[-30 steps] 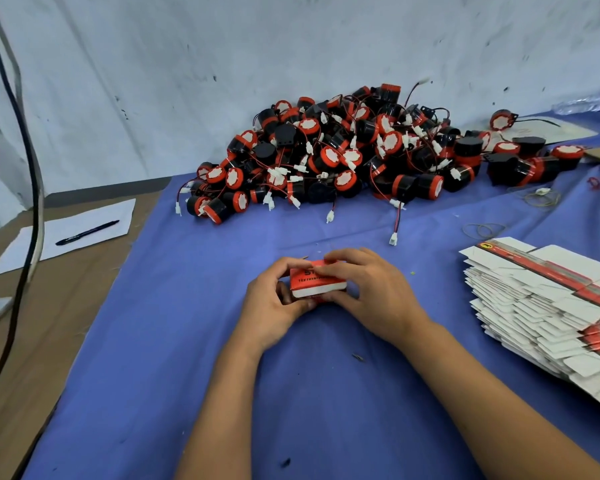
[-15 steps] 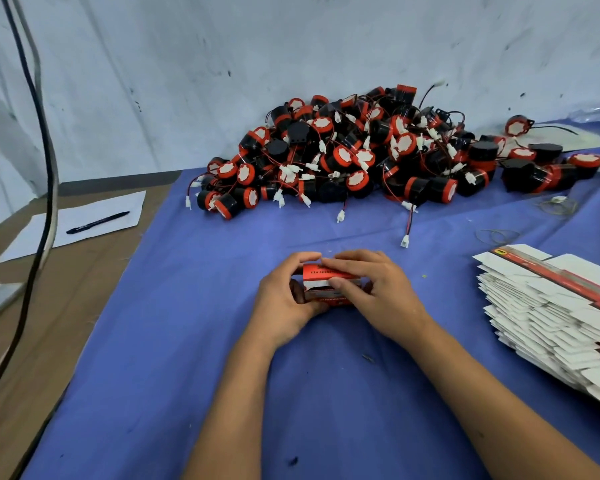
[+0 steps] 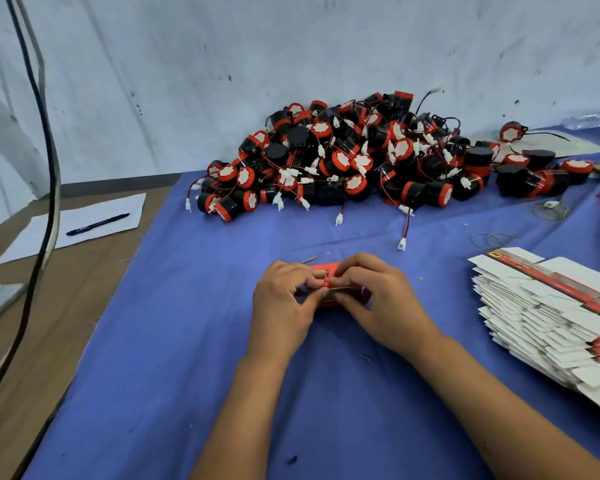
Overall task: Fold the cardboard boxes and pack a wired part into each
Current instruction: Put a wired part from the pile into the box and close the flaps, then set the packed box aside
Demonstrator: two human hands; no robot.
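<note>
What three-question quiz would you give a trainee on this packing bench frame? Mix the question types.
1. True or false: both hands grip the small red cardboard box on the blue cloth.
2. Which side of the person holds the stack of flat white unfolded cartons? A left, B right, C behind the pile.
3. Fill in: the black pen lies on a white sheet of ____.

Key
1. True: the left hand and the right hand pinch it.
2. B.
3. Paper, left of the heap of black-and-red wired parts.
</note>
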